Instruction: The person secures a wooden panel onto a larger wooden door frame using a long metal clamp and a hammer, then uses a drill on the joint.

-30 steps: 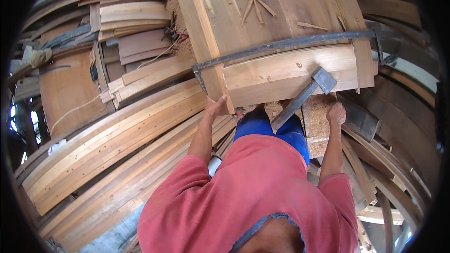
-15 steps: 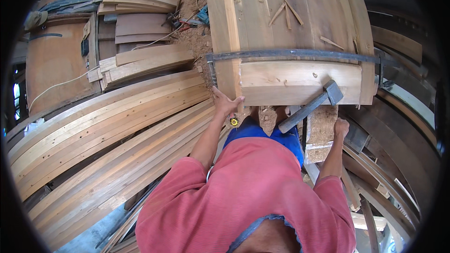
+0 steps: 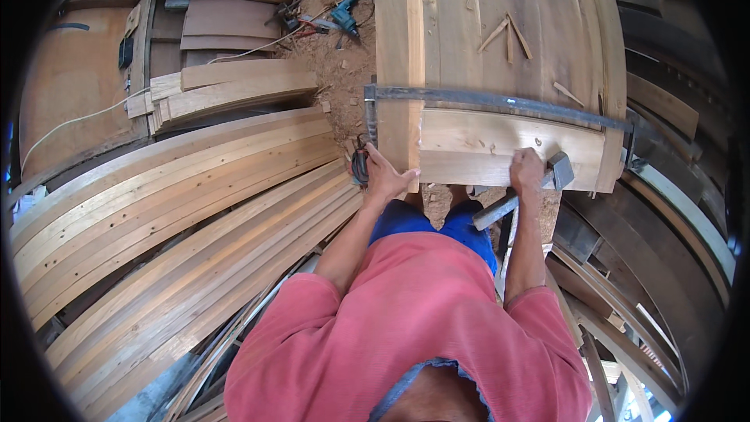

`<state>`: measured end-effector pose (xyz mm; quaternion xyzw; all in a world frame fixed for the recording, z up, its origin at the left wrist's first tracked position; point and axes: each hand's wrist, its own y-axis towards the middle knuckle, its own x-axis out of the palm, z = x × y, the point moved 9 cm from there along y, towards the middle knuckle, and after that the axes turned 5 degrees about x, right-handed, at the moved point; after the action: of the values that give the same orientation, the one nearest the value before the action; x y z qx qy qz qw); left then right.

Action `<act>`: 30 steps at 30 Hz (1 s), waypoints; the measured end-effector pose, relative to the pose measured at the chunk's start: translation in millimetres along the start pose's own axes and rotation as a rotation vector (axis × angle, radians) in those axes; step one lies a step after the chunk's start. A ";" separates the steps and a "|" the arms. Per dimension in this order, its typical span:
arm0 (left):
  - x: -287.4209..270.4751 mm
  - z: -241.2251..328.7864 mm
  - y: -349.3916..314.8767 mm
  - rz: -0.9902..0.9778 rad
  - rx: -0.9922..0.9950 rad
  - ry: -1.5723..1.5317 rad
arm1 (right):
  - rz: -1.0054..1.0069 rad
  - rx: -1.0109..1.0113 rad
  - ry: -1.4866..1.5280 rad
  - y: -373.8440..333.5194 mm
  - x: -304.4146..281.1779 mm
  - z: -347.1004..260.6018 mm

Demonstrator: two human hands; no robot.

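Observation:
A wooden door panel (image 3: pixel 461 39) lies in front of me, a dark metal bar clamp (image 3: pixel 500 101) across its near end. My left hand (image 3: pixel 385 178) rests at the near left corner of the panel's side rail (image 3: pixel 405 129), thumb and fingers spread against the wood. Over the pale end board (image 3: pixel 461 137), my right hand (image 3: pixel 527 169) is closed in a fist; whatever it may hold is hidden. Beneath my right wrist slants a hammer (image 3: pixel 494 212), its head (image 3: pixel 560 171) on the board just right of the fist and its handle pointing toward me.
Long planks (image 3: pixel 180 180) are stacked at my left, with shorter boards (image 3: pixel 234 86) behind. A teal power drill (image 3: pixel 344 16) lies on the sawdust-covered floor (image 3: pixel 344 66). Wood slivers (image 3: pixel 509 37) lie on the panel. More timber (image 3: pixel 664 105) leans along the right.
My right fist has moved left and forward, from beside the panel to over the pale board. My left hand stays at the corner. The view has shifted slightly.

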<state>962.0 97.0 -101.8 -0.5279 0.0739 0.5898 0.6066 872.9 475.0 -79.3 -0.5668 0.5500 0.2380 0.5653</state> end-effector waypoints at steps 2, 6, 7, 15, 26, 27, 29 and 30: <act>2.4 -1.6 0.4 0.003 0.014 -0.051 | -0.192 -0.017 -0.086 -2.4 21.3 -43.0; -8.3 5.1 -4.2 -0.059 -0.049 -0.149 | -0.336 -0.212 -0.130 -25.6 37.3 -130.4; -8.6 6.1 -4.4 -0.051 -0.043 -0.138 | -0.229 -0.306 -0.067 -25.3 42.4 -146.1; -12.5 8.9 -3.8 -0.043 -0.024 -0.058 | -0.128 -0.510 -0.056 -29.6 82.5 -237.8; -10.4 0.3 -4.8 -0.016 -0.033 -0.072 | -0.193 -0.841 -0.030 -17.3 53.9 -238.2; -11.8 3.3 -1.9 -0.012 -0.024 -0.074 | -0.190 -0.822 -0.033 -24.0 57.4 -239.7; -9.3 6.3 0.8 0.014 0.013 -0.067 | -0.112 -0.896 0.000 -25.0 56.7 -242.3; -8.4 4.8 -1.1 0.037 0.031 -0.057 | -0.156 -0.891 0.048 -24.3 53.4 -244.1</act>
<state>957.8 95.4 -93.1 -0.4999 0.0754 0.6146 0.6056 823.7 229.8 -57.2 -0.8001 0.3624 0.3949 0.2694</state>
